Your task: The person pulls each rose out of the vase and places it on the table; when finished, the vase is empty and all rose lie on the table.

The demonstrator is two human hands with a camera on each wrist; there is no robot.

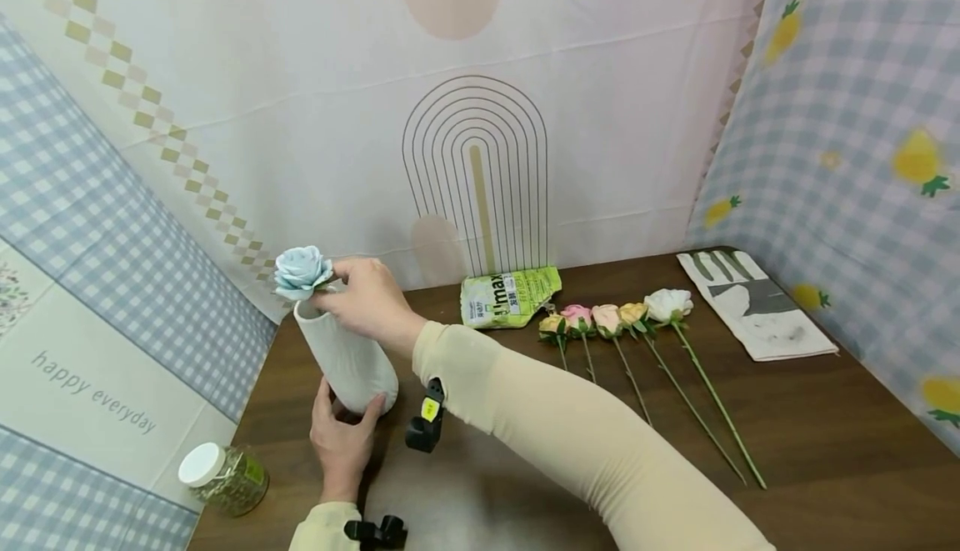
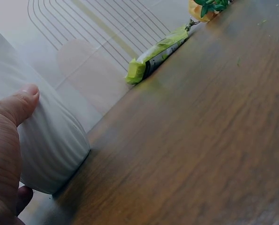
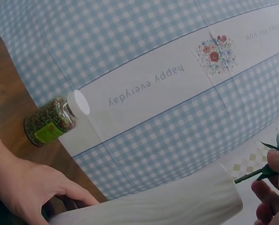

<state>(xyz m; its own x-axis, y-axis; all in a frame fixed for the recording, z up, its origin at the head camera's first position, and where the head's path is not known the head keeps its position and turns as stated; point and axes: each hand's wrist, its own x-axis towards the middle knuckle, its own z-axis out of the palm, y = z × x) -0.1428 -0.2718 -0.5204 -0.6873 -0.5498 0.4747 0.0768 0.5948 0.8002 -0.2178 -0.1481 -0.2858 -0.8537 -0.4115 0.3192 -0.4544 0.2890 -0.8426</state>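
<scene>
A tall white vase (image 1: 347, 359) with a rippled surface stands at the left of the table. Low on its side, my left hand (image 1: 343, 443) grips it, the thumb (image 2: 26, 102) lying along the wall in the left wrist view. Up at the vase's mouth, my right hand (image 1: 375, 297) pinches a light blue artificial rose (image 1: 302, 272) just beneath its bloom. In the right wrist view the rose's green stem (image 3: 249, 176) runs into the vase opening; its lower part is hidden inside.
Several artificial roses (image 1: 669, 305) lie in a row at the right. Behind them are a green packet (image 1: 510, 297) and a folded printed cloth (image 1: 757, 305). A white-lidded jar (image 1: 228, 480) stands at the left front edge. Fabric hangings surround the wooden table (image 1: 832, 443).
</scene>
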